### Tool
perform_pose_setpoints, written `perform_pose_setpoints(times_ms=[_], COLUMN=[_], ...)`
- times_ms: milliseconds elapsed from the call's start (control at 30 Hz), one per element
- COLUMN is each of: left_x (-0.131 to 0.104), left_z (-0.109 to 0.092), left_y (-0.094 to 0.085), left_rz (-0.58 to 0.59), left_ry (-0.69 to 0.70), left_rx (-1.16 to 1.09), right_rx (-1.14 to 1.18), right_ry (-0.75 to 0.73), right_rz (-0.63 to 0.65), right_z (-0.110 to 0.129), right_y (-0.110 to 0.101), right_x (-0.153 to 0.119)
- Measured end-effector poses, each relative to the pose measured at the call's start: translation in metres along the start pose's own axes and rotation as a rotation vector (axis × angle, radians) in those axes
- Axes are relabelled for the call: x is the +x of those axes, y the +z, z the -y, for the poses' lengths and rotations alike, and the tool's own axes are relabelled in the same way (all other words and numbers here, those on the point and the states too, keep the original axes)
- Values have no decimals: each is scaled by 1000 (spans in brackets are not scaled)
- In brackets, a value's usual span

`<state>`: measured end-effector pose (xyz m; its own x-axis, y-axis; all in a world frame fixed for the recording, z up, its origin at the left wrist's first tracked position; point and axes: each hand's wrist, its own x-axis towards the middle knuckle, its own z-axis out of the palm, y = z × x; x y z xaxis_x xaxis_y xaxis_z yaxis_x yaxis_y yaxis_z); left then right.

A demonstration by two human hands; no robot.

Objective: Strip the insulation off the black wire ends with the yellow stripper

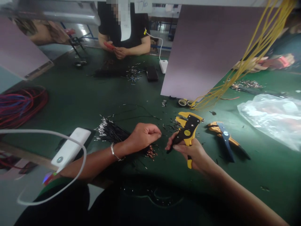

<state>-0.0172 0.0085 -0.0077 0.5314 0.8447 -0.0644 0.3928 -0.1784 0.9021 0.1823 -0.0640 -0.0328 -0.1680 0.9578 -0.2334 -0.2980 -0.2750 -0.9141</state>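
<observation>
My right hand [196,153] is wrapped round the handles of a yellow and black wire stripper [188,130], its jaws pointing up and away from me. To the left, my left hand [142,136] is closed in a pinch; whatever its fingertips may hold is too small to make out. Under and beside that hand lies a bundle of short black wires [115,130] with silvery ends at the far left. Bare copper ends [151,152] show on the near side of the hand. Small cut scraps [172,126] lie behind the wire stripper.
A second wire stripper [225,138] lies at right, near a clear plastic bag [272,116]. Yellow wires [244,75] hang past a grey divider [195,50]. A white power bank [71,147] and cable sit left, before red-blue coiled wires [21,105]. A co-worker [123,34] sits opposite.
</observation>
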Motion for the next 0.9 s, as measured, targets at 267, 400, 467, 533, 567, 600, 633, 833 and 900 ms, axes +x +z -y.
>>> perform_pose_setpoints(times_ms=[267, 400, 467, 533, 567, 600, 633, 833, 900], left_x=[-4, -6, -6, -5, -5, -5, -6, -7, -8], left_z=[-4, -4, -3, -2, -1, 0, 1, 3, 3], left_y=[6, 7, 7, 7, 8, 9, 9, 12, 12], left_rz=[37, 57, 71, 74, 70, 59, 46, 14, 17], left_ry=[93, 147, 148, 155, 168, 191, 220, 318, 325], left_rx=[74, 122, 129, 138, 149, 165, 187, 279, 285], right_rx=[-149, -194, -210, -221, -229, -240, -259, -399, -423], right_ry=[-76, -89, -91, -91, -94, -98, -105, -173, -200], right_rz=[-74, -88, -87, -88, -88, -92, -101, -175, -180], right_z=[4, 6, 7, 7, 7, 6, 6, 4, 2], right_y=[15, 20, 20, 20, 20, 20, 20, 22, 23], right_x=[16, 19, 19, 19, 19, 19, 19, 18, 19])
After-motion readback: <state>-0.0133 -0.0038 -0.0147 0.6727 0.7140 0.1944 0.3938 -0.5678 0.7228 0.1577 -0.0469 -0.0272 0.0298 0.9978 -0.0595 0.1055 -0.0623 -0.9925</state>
